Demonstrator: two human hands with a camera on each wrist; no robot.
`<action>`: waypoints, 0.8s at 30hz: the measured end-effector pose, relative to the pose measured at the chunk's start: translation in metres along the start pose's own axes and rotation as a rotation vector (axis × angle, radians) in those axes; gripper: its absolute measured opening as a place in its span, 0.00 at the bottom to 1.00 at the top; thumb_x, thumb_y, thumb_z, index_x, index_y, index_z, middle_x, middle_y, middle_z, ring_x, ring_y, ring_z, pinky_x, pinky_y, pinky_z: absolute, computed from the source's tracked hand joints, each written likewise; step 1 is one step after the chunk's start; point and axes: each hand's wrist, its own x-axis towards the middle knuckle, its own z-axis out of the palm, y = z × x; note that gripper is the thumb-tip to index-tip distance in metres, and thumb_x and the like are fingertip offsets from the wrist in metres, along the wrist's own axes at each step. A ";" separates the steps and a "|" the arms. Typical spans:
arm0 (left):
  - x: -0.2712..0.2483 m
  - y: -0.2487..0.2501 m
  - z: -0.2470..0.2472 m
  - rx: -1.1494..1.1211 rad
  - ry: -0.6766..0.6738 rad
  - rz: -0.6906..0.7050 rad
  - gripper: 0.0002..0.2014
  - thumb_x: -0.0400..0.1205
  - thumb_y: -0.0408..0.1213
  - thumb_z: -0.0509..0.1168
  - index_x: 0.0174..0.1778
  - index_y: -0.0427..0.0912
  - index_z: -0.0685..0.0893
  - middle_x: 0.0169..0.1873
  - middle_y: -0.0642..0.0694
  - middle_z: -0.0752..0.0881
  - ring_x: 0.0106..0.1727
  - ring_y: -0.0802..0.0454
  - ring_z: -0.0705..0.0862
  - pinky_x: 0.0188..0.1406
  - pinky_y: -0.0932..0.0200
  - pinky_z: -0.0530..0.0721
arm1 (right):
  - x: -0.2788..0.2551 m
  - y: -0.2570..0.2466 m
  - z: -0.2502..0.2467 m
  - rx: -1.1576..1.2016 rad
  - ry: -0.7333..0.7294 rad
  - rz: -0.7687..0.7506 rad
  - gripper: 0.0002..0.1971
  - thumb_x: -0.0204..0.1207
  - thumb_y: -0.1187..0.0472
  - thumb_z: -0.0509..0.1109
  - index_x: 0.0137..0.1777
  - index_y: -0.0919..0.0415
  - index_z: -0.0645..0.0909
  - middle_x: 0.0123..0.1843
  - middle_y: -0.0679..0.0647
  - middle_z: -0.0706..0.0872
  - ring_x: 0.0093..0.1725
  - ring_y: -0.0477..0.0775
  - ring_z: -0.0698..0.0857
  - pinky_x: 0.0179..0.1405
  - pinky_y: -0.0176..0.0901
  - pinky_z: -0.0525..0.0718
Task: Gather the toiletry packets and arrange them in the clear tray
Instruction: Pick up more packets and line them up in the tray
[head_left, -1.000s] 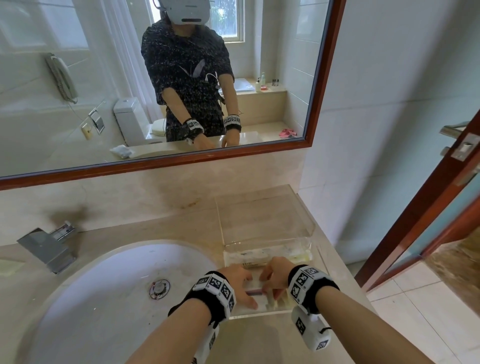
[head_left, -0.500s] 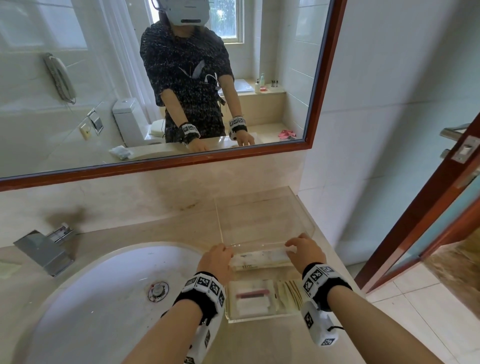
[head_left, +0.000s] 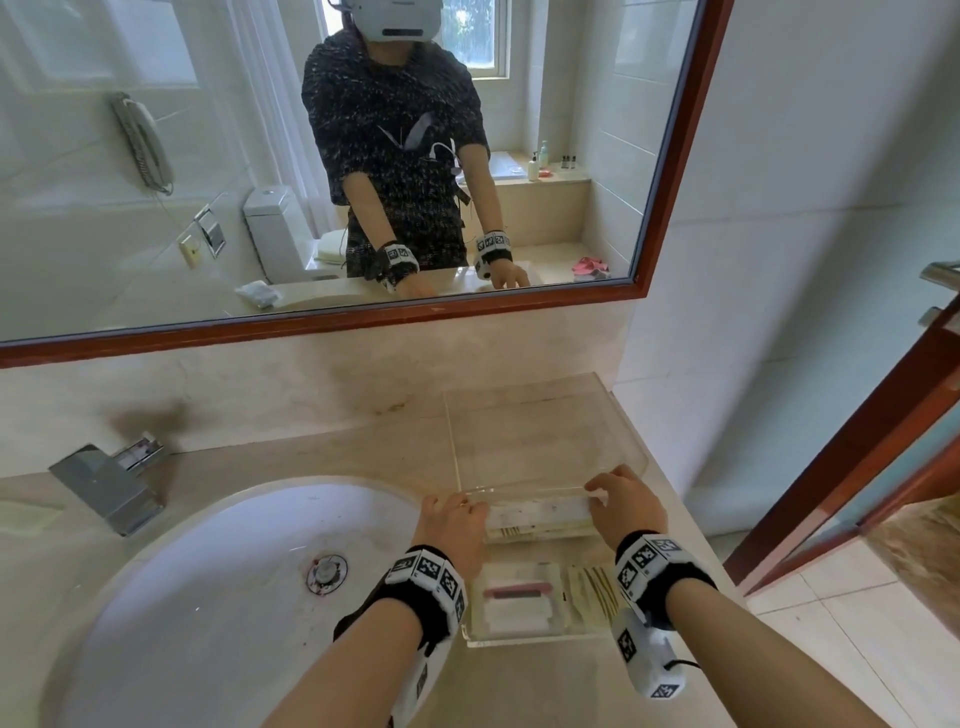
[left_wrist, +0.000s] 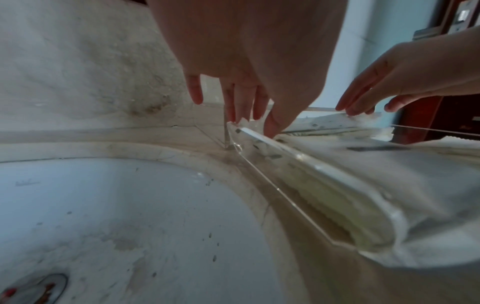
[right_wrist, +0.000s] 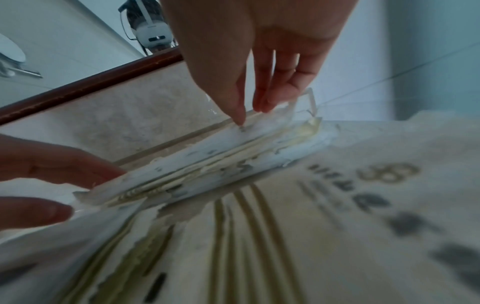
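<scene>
Beside the sink (head_left: 218, 597), inside the clear tray (head_left: 519, 640), a stack of toiletry packets (head_left: 540, 515) stands on edge between the left hand (head_left: 453, 525) and right hand (head_left: 626, 505), whose nearly straight fingers (right_wrist: 262, 82) touch its ends.

Head cam looks down from above at the clear tray (head_left: 524, 636) on the counter, mirror behind it. Both wrist cams sit low, right up close: left one beside the tray's sink-side wall, right one over its near end. All three share the tray.
</scene>
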 end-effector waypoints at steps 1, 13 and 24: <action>-0.002 -0.003 -0.002 -0.014 0.023 0.002 0.21 0.83 0.37 0.54 0.74 0.44 0.71 0.72 0.47 0.77 0.78 0.50 0.67 0.77 0.45 0.59 | -0.001 -0.007 -0.001 0.009 0.012 -0.044 0.11 0.80 0.60 0.64 0.58 0.54 0.84 0.60 0.49 0.80 0.54 0.53 0.84 0.47 0.41 0.81; -0.110 -0.139 -0.019 -0.036 0.054 -0.279 0.30 0.83 0.53 0.55 0.81 0.51 0.60 0.85 0.51 0.53 0.86 0.52 0.44 0.82 0.35 0.41 | -0.036 -0.200 0.063 0.069 -0.195 -0.596 0.11 0.78 0.63 0.65 0.56 0.59 0.85 0.56 0.52 0.85 0.56 0.57 0.84 0.53 0.42 0.78; -0.276 -0.289 0.015 -0.017 -0.107 -0.659 0.32 0.80 0.55 0.58 0.80 0.51 0.62 0.84 0.49 0.53 0.86 0.51 0.41 0.77 0.24 0.38 | -0.140 -0.355 0.154 -0.064 -0.456 -0.943 0.10 0.79 0.59 0.63 0.54 0.53 0.85 0.53 0.49 0.86 0.53 0.53 0.85 0.55 0.44 0.83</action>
